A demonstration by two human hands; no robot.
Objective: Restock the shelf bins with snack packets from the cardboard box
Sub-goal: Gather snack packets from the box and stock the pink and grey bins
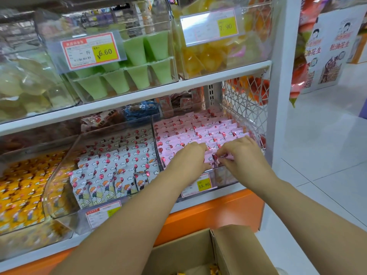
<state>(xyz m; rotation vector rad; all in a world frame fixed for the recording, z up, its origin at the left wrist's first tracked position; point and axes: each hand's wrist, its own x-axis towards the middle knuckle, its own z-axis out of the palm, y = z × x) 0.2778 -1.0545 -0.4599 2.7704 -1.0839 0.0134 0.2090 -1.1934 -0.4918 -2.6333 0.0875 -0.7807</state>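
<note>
A clear shelf bin point(226, 178) on the lower shelf holds rows of pink snack packets point(200, 129). Both my hands are inside its front end. My left hand point(190, 157) lies over the front packets with its fingers curled round them. My right hand point(241, 153) pinches a pink packet point(215, 158) at the front row, fingertips close to my left hand. The open cardboard box point(230, 251) stands below me at the bottom edge; only a corner of its contents shows.
To the left stand a bin of white packets point(119, 165) and a bin of yellow packets point(21, 187). The shelf above carries bins of green jelly cups point(139, 62) and yellow jellies point(208, 56). A white upright point(282, 86) bounds the shelf's right; tiled floor beyond.
</note>
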